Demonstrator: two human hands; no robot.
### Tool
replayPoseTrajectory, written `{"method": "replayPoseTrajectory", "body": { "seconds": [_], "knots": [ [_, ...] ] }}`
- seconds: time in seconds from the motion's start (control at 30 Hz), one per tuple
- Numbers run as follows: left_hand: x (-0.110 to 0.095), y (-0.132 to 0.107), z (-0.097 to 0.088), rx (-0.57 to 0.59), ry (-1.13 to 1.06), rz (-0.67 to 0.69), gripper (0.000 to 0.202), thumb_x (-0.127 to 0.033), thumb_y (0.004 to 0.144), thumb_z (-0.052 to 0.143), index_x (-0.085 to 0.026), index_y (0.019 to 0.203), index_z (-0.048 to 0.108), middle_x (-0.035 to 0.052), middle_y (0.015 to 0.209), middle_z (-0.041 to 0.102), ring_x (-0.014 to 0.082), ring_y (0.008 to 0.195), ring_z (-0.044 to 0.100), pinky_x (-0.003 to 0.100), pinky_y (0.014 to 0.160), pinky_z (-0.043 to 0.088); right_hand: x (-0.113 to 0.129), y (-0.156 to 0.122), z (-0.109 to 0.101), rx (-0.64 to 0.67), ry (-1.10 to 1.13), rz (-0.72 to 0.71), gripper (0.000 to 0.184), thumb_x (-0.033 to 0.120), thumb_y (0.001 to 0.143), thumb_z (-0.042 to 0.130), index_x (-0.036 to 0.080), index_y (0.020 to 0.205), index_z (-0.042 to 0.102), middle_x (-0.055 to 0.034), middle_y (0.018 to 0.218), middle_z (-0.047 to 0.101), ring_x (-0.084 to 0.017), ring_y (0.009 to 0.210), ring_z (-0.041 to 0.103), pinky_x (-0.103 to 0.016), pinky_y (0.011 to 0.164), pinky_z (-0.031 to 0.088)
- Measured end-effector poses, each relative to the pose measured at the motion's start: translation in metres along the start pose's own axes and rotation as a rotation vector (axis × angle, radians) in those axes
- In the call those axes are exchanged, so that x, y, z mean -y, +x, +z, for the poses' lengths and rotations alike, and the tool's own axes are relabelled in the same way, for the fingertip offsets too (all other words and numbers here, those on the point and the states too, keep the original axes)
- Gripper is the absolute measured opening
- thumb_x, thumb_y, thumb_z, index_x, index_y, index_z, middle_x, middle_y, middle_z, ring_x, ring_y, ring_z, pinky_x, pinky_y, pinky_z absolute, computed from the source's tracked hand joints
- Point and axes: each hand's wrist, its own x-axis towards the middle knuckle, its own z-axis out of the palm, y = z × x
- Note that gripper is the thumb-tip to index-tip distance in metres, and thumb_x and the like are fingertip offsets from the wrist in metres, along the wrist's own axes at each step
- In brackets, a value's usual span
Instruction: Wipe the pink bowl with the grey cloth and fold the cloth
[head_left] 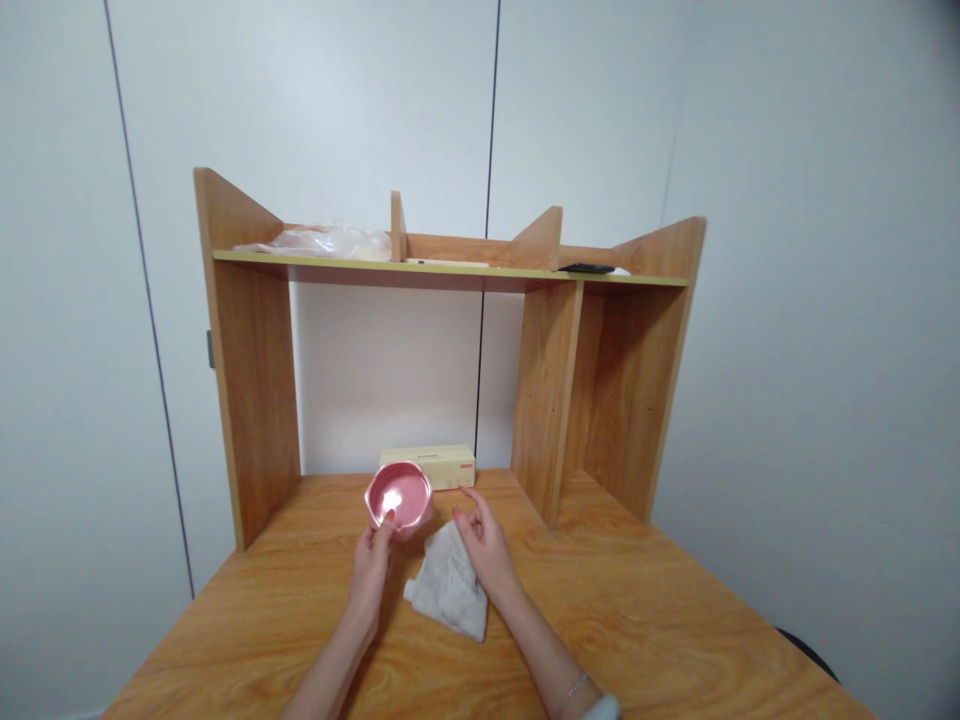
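Observation:
My left hand [373,575] grips a small pink bowl [399,494] by its near rim and holds it tilted above the wooden desk [637,600], its shiny inside facing me. My right hand [484,540] rests on the top corner of a crumpled grey-white cloth [448,585] that lies on the desk, fingers curled and pinched on the fabric. The cloth sits just right of the bowl, between my two forearms.
A pale yellow box [439,464] lies on the desk behind the bowl. A wooden hutch [255,400] with side panels and a top shelf stands at the back; on the shelf are a clear plastic bag [322,240] and a dark flat object [586,267].

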Motion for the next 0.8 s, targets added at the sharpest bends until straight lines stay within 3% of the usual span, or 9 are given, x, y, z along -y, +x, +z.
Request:
{"method": "replayPoseTrajectory", "body": {
  "seconds": [0.2,0.37,0.47,0.6,0.8],
  "knots": [
    [0.004,-0.012,0.012,0.194,0.074,0.038,0.059,-0.060,0.051,0.064,-0.013,0.086,0.057,0.0054,0.073,0.066,0.0163,0.068,0.062,0.024,0.060,0.047,0.022,-0.001,-0.011,0.011,-0.210,-0.065,0.050,0.041,0.080,0.040,0.019,0.125,0.043,0.0017,0.064,0.054,-0.015,0.063,0.050,-0.028,0.070,0.039],
    [0.011,-0.012,0.014,0.355,0.106,0.109,0.070,-0.058,0.053,0.065,-0.013,0.105,0.050,0.0131,0.104,0.063,0.0204,0.092,0.060,0.028,0.079,0.047,0.019,0.003,-0.018,-0.004,-0.289,0.001,0.044,0.031,0.080,0.035,0.020,0.119,0.050,-0.0020,0.069,0.063,-0.017,0.065,0.055,-0.026,0.064,0.040],
    [0.013,-0.009,0.010,0.368,0.198,0.166,0.066,-0.057,0.064,0.057,-0.014,0.113,0.047,0.0123,0.104,0.063,0.0200,0.095,0.059,0.029,0.082,0.045,0.009,0.007,-0.021,-0.011,-0.267,0.090,0.042,0.030,0.079,0.033,0.020,0.114,0.055,-0.0029,0.074,0.066,-0.017,0.067,0.058,-0.024,0.061,0.041],
    [0.017,-0.002,0.002,0.320,0.370,0.225,0.052,-0.046,0.075,0.049,-0.015,0.117,0.046,0.0094,0.099,0.063,0.0173,0.087,0.061,0.030,0.080,0.044,-0.009,0.018,-0.036,-0.137,-0.329,0.206,0.043,0.027,0.079,0.031,0.015,0.109,0.058,-0.0077,0.081,0.067,-0.019,0.074,0.060,-0.026,0.064,0.042],
    [0.018,-0.002,-0.006,0.336,0.719,0.393,0.024,-0.028,0.077,0.041,-0.017,0.091,0.058,0.0081,0.096,0.063,0.0188,0.094,0.057,0.032,0.086,0.040,-0.040,0.026,-0.062,-0.165,-0.491,0.384,0.038,0.025,0.078,0.034,0.013,0.101,0.061,-0.0118,0.086,0.068,-0.022,0.080,0.062,-0.026,0.066,0.042]
  ]
}}
